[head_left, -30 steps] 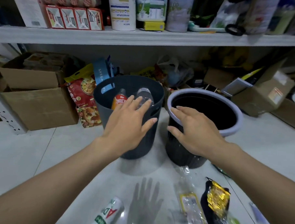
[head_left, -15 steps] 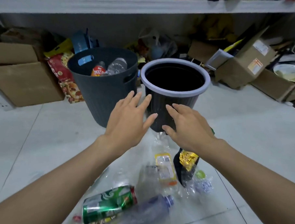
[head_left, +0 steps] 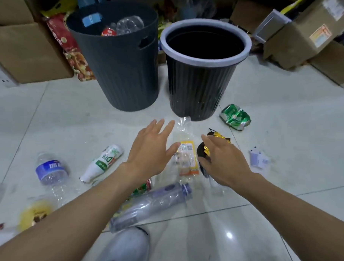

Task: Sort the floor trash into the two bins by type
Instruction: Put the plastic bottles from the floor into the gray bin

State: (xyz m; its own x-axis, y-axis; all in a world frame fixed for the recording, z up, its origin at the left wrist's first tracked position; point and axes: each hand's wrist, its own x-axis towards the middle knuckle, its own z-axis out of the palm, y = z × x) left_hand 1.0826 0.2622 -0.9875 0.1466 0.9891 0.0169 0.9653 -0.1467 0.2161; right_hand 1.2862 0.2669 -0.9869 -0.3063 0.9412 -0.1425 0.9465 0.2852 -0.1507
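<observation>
Grip is not yet made: left hand (head_left: 149, 151) and right hand (head_left: 225, 162) are held spread either side of clear wrapper (head_left: 187, 151), with grey bin (head_left: 120, 69) and white-rimmed bin (head_left: 198, 86) just beyond for short drops.

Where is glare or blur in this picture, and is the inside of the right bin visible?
Head view: bright glare on the glossy floor tile; the lower-left corner is smeared, so the yellow wrapper is unclear; the white-rimmed bin is black inside, contents not visible.

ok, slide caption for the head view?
Left hand and right hand, both open, over floor wrappers before a grey bin holding bottles and a white-rimmed bin.
</observation>
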